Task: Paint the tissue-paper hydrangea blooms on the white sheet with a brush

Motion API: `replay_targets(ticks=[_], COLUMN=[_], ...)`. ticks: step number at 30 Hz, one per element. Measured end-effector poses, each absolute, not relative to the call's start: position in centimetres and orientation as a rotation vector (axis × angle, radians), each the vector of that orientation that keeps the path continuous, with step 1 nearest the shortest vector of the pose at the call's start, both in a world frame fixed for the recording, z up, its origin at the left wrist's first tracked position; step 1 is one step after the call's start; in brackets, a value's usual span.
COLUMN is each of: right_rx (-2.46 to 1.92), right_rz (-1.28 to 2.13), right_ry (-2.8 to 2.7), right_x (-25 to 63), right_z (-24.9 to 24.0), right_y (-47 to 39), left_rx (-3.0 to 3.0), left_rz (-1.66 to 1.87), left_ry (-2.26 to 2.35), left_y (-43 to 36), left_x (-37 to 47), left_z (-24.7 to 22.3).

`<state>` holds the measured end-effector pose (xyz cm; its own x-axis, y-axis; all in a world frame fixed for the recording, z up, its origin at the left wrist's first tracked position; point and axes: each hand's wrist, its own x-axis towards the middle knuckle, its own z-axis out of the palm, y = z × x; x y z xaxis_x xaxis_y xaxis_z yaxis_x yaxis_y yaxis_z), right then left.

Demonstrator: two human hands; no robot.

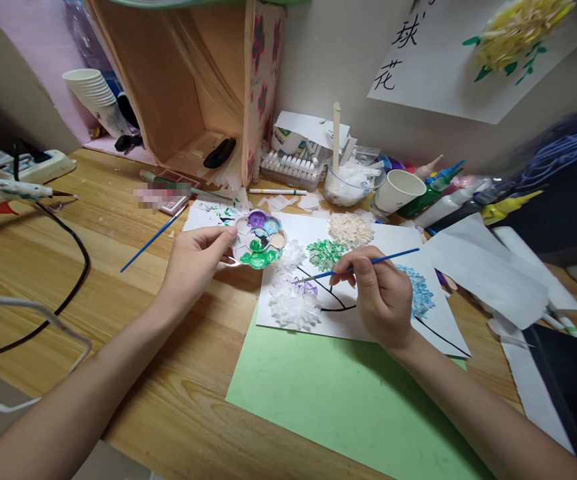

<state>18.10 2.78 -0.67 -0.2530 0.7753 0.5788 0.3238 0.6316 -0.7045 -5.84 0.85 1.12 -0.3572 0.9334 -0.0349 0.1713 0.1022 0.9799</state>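
My left hand grips a flower-shaped paint palette by its edge; its wells hold purple, blue, green and peach paint. In my right hand is a thin blue paintbrush, its tip touching a white paper flower that carries some purple paint. Around it on the white sheet are a green flower, a peach flower and a blue flower, with black stem lines drawn between. Part of the blue flower is hidden behind my right hand.
Green paper lies under the sheet. A second brush and a glue gun rest on the left. Behind stand a plastic bowl of scraps, a paper cup and paint bottles. Loose paper lies right.
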Motion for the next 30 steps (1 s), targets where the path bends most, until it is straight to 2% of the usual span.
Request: replay_targets(ticks=[9, 17, 30], right_rx=[-0.875, -0.757, -0.813], right_rz=[0.525, 0.544, 0.488], right_ry=[-1.925, -1.747, -1.940], right_x=[18.15, 18.18, 18.28], right_z=[-0.47, -0.32, -0.26], right_y=[2.67, 2.54, 2.55], left_rx=[1.127, 1.100, 1.125], left_rz=[1.328, 1.324, 1.317], left_ry=[1.659, 1.666, 1.664], left_y=[0.83, 0.85, 0.82], left_x=[-5.78, -5.81, -5.78], left_z=[1.22, 1.25, 1.32])
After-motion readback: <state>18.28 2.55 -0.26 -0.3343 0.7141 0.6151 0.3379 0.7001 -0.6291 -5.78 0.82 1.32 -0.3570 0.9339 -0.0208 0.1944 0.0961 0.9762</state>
